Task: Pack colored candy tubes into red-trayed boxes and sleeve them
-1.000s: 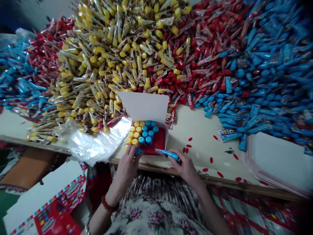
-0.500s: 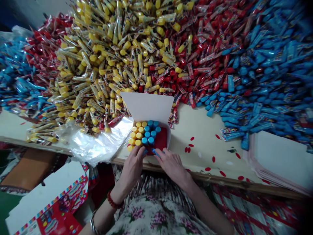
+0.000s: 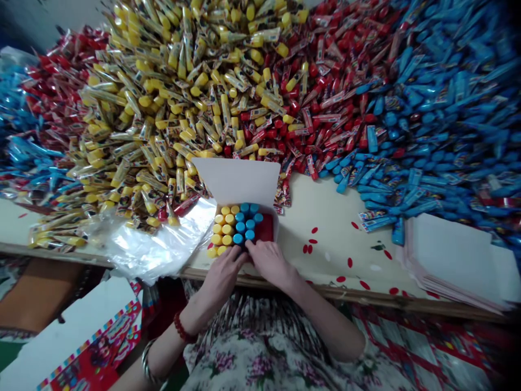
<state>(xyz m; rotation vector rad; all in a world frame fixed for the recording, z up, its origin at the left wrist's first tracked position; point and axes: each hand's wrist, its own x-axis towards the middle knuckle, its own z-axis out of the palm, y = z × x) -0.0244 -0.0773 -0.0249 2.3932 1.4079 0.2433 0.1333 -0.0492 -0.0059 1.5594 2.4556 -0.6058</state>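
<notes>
An open white box [image 3: 238,182] with its flap raised stands near the table's front edge. Rows of yellow-capped tubes [image 3: 228,229] fill its left side, and blue-capped tubes [image 3: 239,227] stand upright beside them. A red area shows on the right inside. At the front of the box, my left hand [image 3: 223,270] has its fingers closed and pointing down by the nearest tubes. Close against it, my right hand [image 3: 268,262] is pinched at the front end of the blue rows. Both sets of fingertips largely hide the blue tubes they grip.
Large heaps of wrapped yellow tubes [image 3: 163,108], red tubes [image 3: 325,98] and blue tubes [image 3: 439,119] cover the back. Clear plastic bags [image 3: 158,241] lie left of the box. White card sheets [image 3: 451,255] are stacked right. Red oval pieces [image 3: 350,262] dot the table; printed cartons [image 3: 89,331] sit below left.
My right hand has moved left and in against my left hand. The blue bits that showed at my fingertips are now mostly covered. The whole view has shifted slightly.
</notes>
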